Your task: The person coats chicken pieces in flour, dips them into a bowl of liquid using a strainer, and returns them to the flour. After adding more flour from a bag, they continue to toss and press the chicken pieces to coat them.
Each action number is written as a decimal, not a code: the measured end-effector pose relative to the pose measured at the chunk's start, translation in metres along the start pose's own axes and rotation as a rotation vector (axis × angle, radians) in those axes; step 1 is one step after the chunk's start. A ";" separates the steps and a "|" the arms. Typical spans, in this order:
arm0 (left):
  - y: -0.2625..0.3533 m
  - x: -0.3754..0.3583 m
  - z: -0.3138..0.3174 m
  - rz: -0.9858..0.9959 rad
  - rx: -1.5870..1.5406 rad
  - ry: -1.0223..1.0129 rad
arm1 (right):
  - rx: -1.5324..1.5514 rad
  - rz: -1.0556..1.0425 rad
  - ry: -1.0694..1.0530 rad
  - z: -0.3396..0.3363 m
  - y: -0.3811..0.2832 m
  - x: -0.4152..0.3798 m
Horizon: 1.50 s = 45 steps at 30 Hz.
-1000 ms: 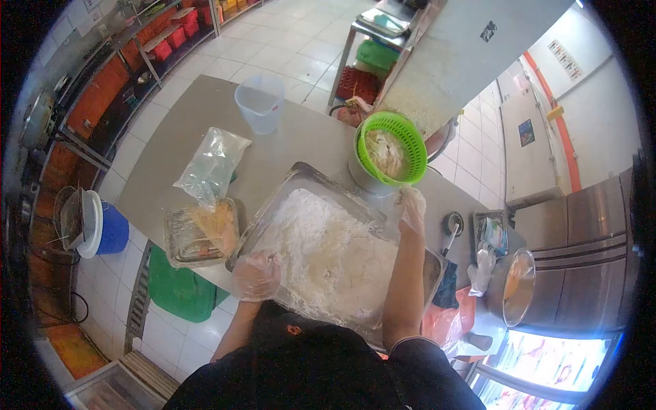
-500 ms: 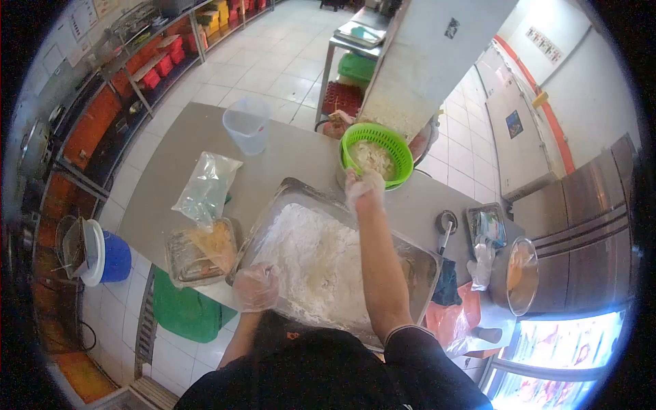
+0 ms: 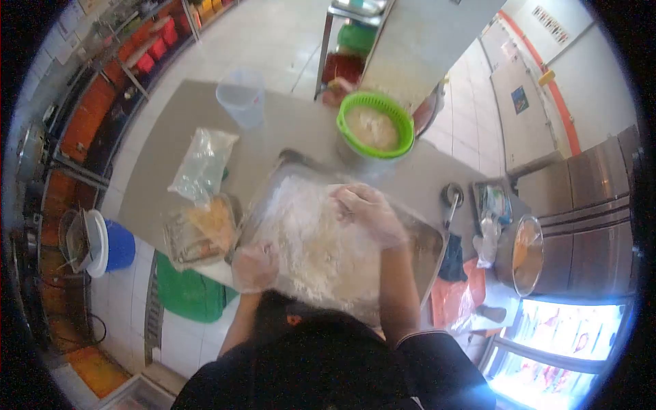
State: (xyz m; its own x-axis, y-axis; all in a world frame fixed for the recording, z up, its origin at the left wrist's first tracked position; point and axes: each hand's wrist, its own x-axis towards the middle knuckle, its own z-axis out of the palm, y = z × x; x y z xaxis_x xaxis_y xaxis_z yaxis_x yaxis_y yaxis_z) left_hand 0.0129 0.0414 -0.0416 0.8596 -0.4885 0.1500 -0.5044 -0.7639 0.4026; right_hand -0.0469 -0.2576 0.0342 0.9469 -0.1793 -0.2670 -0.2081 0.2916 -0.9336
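A large metal tray (image 3: 430,254) holding white flour (image 3: 301,225) lies in front of me on the table. My right hand (image 3: 369,215), in a clear plastic glove, is over the flour with its fingers curled together. Motion blur hides what they hold, if anything. My left hand (image 3: 256,266), gloved too, is by the tray's left near corner with its fingers bent inward. Whether it grips the rim cannot be made out. Beyond the tray a green slotted basket (image 3: 408,130) sits in a metal bowl, with pale pieces in cloudy liquid.
To the left are a clear plastic jug (image 3: 241,99), a plastic bag (image 3: 203,164) and a container of orange-yellow crumbs (image 3: 210,225). A ladle (image 3: 451,197), dark cloth (image 3: 452,263) and steel bowl (image 3: 525,256) lie right. A lit display fridge (image 3: 567,335) stands near right.
My right hand has left the green basket and come back over the flour, with its fingers curled. My left hand stays by the tray's corner. The camera view has shifted slightly.
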 end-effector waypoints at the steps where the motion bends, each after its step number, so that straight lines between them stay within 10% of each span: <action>1: -0.004 -0.003 0.005 0.011 -0.044 0.042 | -0.079 0.068 0.052 -0.012 0.010 -0.023; 8: 0.009 0.003 -0.004 -0.081 -0.187 0.007 | -1.465 0.389 0.509 -0.138 0.158 -0.124; 11: 0.007 0.000 -0.003 -0.080 -0.192 0.009 | -1.767 -0.239 0.936 -0.133 0.202 -0.109; 27: 0.003 -0.002 -0.005 -0.066 -0.207 0.071 | -1.278 -0.135 0.437 -0.114 0.161 -0.078; 32: 0.007 -0.004 -0.003 -0.127 -0.205 0.054 | -1.242 0.378 0.221 -0.082 0.142 -0.101; 36: 0.004 -0.006 0.002 -0.116 -0.228 0.022 | -0.883 -0.010 0.281 -0.116 0.229 -0.105; 40: 0.003 -0.006 -0.001 -0.054 -0.184 0.105 | -1.115 0.129 0.574 -0.091 0.152 -0.102; 45: 0.004 -0.005 0.004 -0.091 -0.240 0.115 | -1.058 -0.044 0.395 -0.118 0.156 -0.115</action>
State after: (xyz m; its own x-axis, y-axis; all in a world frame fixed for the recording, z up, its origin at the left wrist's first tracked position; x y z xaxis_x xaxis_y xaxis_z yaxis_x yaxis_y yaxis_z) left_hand 0.0063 0.0391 -0.0441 0.9110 -0.3610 0.1992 -0.4026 -0.6742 0.6192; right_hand -0.2168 -0.3021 -0.1087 0.8535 -0.5092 -0.1103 -0.4572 -0.6306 -0.6271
